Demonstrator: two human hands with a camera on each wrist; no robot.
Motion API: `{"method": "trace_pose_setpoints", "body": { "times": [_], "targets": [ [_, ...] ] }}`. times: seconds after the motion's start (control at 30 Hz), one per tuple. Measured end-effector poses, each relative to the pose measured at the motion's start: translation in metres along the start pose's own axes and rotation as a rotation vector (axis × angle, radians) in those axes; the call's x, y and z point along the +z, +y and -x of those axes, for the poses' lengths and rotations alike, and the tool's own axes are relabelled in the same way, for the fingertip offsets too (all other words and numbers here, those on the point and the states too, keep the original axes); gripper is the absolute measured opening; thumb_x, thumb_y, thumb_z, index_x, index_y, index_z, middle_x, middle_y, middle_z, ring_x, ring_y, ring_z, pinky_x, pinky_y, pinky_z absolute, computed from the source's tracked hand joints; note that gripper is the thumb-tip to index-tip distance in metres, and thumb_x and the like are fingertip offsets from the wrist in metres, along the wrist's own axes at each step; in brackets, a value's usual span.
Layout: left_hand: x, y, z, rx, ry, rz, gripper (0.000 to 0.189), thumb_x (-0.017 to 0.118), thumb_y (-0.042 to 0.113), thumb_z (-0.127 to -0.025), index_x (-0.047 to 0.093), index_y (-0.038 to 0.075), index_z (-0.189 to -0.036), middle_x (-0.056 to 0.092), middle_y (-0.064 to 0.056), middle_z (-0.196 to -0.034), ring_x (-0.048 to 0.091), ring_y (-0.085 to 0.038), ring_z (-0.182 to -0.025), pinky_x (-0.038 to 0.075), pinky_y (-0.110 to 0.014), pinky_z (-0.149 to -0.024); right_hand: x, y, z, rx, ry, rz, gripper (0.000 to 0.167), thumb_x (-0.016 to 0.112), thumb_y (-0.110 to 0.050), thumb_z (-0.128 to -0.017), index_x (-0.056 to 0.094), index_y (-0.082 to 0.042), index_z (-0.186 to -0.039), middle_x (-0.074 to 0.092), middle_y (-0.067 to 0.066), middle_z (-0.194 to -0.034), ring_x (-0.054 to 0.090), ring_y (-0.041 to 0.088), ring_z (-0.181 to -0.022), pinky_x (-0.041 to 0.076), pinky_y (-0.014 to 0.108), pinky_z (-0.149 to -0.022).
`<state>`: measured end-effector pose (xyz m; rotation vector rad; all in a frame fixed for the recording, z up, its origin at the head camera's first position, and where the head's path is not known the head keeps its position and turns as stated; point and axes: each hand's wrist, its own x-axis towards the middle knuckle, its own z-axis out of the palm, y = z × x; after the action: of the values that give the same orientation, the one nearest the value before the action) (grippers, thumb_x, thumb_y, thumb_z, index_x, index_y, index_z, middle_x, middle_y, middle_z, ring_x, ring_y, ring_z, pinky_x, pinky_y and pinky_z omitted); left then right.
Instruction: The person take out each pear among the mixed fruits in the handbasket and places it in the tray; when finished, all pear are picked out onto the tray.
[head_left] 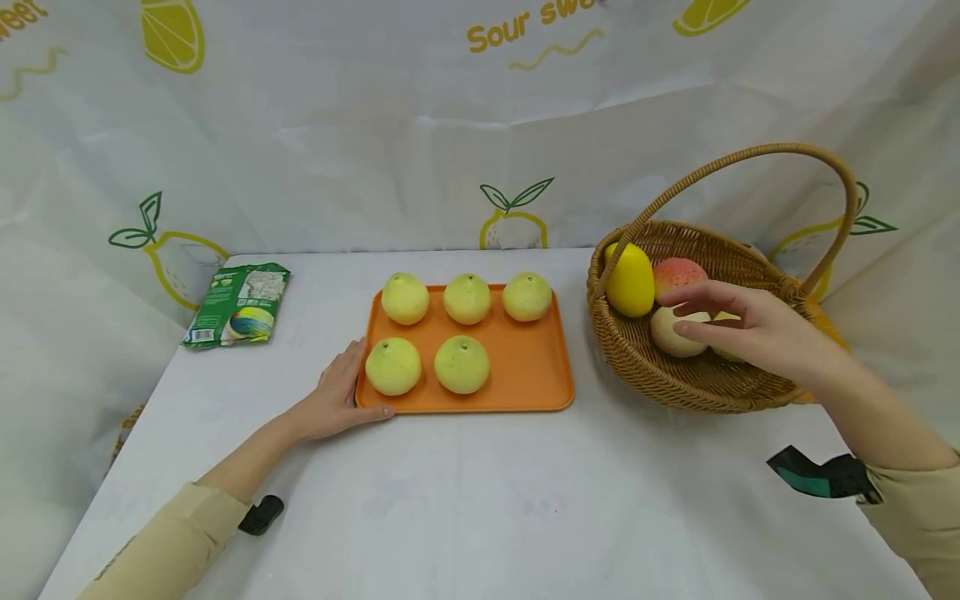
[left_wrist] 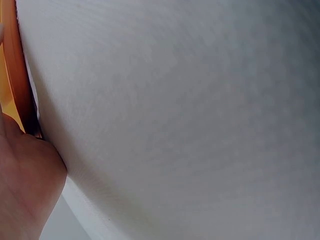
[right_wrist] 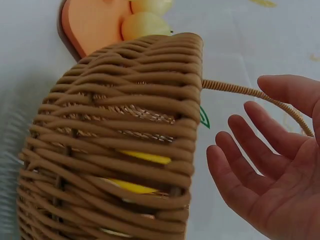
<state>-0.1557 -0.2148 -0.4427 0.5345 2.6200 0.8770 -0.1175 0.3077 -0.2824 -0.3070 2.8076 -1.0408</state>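
Note:
My left hand (head_left: 330, 402) rests against the left edge of an orange tray (head_left: 525, 367), its fingers along that side and its thumb at the front edge. Several round yellow-green fruits (head_left: 462, 364) sit on the tray in two rows. Over a wicker basket (head_left: 690, 400) hovers my right hand (head_left: 757, 327), fingers apart from the thumb and nothing between them. Inside the basket lie a yellow oval fruit (head_left: 630, 281), a pink peach-like fruit (head_left: 677, 275) and a cream-coloured round fruit (head_left: 669, 335). Another pale fruit is mostly hidden beneath the hand.
A green printed packet (head_left: 238, 305) lies at the back left of the white table (head_left: 465, 500). The basket's tall handle (head_left: 780, 150) arches over its opening. Something orange (head_left: 825, 325) shows behind the basket's right side. A lemon-printed curtain (head_left: 360, 150) hangs behind.

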Motion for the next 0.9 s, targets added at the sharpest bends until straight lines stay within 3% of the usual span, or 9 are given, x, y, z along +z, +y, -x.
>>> {"method": "trace_pose_setpoints", "body": {
  "times": [0.2, 0.47, 0.57, 0.63, 0.7, 0.83, 0.9],
  "targets": [
    [0.000, 0.000, 0.000, 0.000, 0.001, 0.001, 0.116, 0.069, 0.055, -0.084, -0.008, 0.008, -0.156, -0.004, -0.017, -0.162, -0.007, -0.035, -0.148, -0.003, -0.058, -0.115, -0.013, 0.015, -0.001, 0.032, 0.017, 0.010, 0.038, 0.063, -0.029, -0.097, 0.056, -0.023, -0.134, 0.055, -0.005, -0.126, 0.048, 0.004, -0.110, 0.040, 0.009, -0.080],
    [0.000, -0.001, -0.001, 0.003, 0.001, 0.003, 0.116, 0.069, 0.055, -0.084, -0.007, 0.007, -0.156, -0.003, -0.017, -0.162, -0.007, -0.034, -0.148, -0.003, -0.057, -0.115, -0.030, 0.033, -0.003, 0.065, 0.044, 0.037, 0.044, 0.065, -0.028, -0.096, 0.053, -0.018, -0.137, 0.053, -0.016, -0.122, 0.046, -0.008, -0.106, 0.038, 0.006, -0.077],
    [0.000, -0.001, -0.001, 0.006, 0.002, 0.002, 0.116, 0.070, 0.055, -0.084, -0.007, 0.007, -0.156, -0.003, -0.017, -0.162, -0.007, -0.034, -0.148, -0.003, -0.057, -0.115, -0.035, 0.040, -0.004, 0.081, 0.038, 0.059, 0.046, 0.065, -0.028, -0.096, 0.051, -0.015, -0.138, 0.052, -0.010, -0.126, 0.047, -0.012, -0.100, 0.038, 0.005, -0.074],
    [0.000, -0.001, -0.001, 0.006, 0.002, 0.003, 0.116, 0.070, 0.055, -0.084, -0.007, 0.008, -0.156, -0.003, -0.016, -0.162, -0.007, -0.034, -0.148, -0.003, -0.057, -0.115, -0.038, 0.044, -0.004, 0.100, 0.034, 0.088, 0.049, 0.065, -0.029, -0.095, 0.049, -0.013, -0.139, 0.050, 0.000, -0.132, 0.048, -0.006, -0.102, 0.037, 0.007, -0.074],
    [0.000, -0.001, -0.001, 0.007, 0.001, 0.004, 0.116, 0.070, 0.055, -0.084, -0.007, 0.008, -0.156, -0.003, -0.016, -0.162, -0.007, -0.034, -0.148, -0.003, -0.057, -0.115, -0.040, 0.047, -0.006, 0.109, 0.018, 0.103, 0.052, 0.064, -0.030, -0.096, 0.047, -0.010, -0.140, 0.046, 0.013, -0.138, 0.051, 0.009, -0.111, 0.040, 0.015, -0.079],
    [0.000, -0.001, -0.001, 0.008, 0.001, 0.000, 0.116, 0.070, 0.054, -0.084, -0.007, 0.007, -0.156, -0.003, -0.017, -0.162, -0.007, -0.035, -0.148, -0.002, -0.058, -0.114, -0.042, 0.051, -0.008, 0.110, -0.008, 0.135, 0.057, 0.064, -0.030, -0.096, 0.043, -0.003, -0.141, 0.040, 0.026, -0.141, 0.039, 0.046, -0.123, 0.040, 0.051, -0.092],
    [0.000, -0.001, -0.001, 0.009, 0.002, -0.002, 0.116, 0.070, 0.054, -0.084, -0.007, 0.007, -0.156, -0.003, -0.017, -0.162, -0.007, -0.035, -0.148, -0.002, -0.058, -0.115, -0.043, 0.054, -0.009, 0.095, -0.007, 0.157, 0.057, 0.065, -0.028, -0.095, 0.044, 0.000, -0.140, 0.041, 0.029, -0.139, 0.037, 0.050, -0.123, 0.035, 0.065, -0.090]
  ]
}}
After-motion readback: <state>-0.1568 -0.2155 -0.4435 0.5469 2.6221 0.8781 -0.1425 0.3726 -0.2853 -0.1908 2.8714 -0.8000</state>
